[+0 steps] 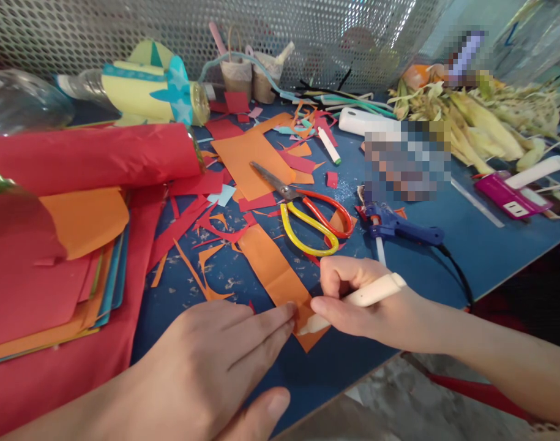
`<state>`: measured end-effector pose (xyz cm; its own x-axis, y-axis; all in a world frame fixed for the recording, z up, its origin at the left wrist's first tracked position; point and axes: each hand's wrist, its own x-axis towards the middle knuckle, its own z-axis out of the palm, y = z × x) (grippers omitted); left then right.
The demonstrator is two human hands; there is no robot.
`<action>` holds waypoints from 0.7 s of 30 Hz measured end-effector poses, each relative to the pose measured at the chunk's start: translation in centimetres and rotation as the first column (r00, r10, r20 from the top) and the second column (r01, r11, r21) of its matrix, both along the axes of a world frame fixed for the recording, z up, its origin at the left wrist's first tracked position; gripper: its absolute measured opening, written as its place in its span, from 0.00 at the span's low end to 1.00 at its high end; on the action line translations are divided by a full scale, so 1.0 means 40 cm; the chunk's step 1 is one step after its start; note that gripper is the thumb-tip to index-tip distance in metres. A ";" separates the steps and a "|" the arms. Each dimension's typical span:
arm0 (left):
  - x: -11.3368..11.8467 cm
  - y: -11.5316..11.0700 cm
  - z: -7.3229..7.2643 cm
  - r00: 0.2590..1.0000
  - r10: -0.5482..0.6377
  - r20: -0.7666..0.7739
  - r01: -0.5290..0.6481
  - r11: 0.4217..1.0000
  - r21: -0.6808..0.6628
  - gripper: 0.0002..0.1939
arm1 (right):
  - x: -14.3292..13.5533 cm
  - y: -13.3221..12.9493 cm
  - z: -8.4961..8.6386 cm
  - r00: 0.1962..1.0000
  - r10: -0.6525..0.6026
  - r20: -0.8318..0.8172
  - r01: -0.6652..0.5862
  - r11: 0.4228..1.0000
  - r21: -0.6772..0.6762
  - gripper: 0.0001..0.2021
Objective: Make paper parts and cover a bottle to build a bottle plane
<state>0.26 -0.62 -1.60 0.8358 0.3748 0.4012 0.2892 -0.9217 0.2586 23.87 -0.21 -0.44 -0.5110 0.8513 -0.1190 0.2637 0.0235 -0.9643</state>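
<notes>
An orange paper strip [273, 266] lies aslant on the blue table near its front edge. Stretched fingers of my left hand [224, 349] press flat on the strip's lower part, thumb apart. A white marker pen [371, 291] is gripped in my right hand [353, 300], its tip down at the strip's near end. Just beyond the strip rest scissors [284, 190] with one red and one yellow handle, blades pointing away to the left. To the right of them is a blue glue gun [399, 229] with a cord. Whatever mark the pen makes is too small to tell.
Red, orange and blue paper sheets [45, 294] are stacked at left. Behind them lie a red-wrapped bottle [96, 156] and a yellow paper-covered bottle rocket [144, 89]. Paper scraps [224, 229] litter the middle. Dried corn husks [481, 122] and a purple item [511, 196] sit at right.
</notes>
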 end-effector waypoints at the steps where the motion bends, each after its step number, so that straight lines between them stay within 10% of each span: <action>1: -0.002 -0.002 -0.004 1.000 0.002 0.008 -0.002 1.000 -0.008 0.18 | -0.001 -0.001 0.001 1.000 -0.001 -0.001 0.001 1.000 -0.001 0.14; 10: 0.016 0.002 0.011 0.997 0.061 0.037 -0.062 0.998 0.006 0.14 | 0.007 -0.001 -0.002 0.961 -0.195 -0.197 0.207 0.978 0.041 0.10; 14: 0.027 -0.001 0.015 0.995 0.073 0.065 -0.073 0.997 0.004 0.12 | 0.012 -0.028 0.007 0.994 -0.082 0.078 0.060 0.966 0.253 0.11; 21: 0.018 -0.007 -0.001 0.988 0.069 0.137 -0.068 0.998 -0.011 0.15 | -0.019 -0.101 -0.013 0.869 -0.196 0.454 -0.181 0.727 0.662 0.10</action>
<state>1.00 -0.90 -1.64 0.7452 0.4320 0.5080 0.3131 -0.8993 0.3055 23.12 -4.27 -0.95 -0.5440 0.7977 0.2604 0.6684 0.5995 -0.4402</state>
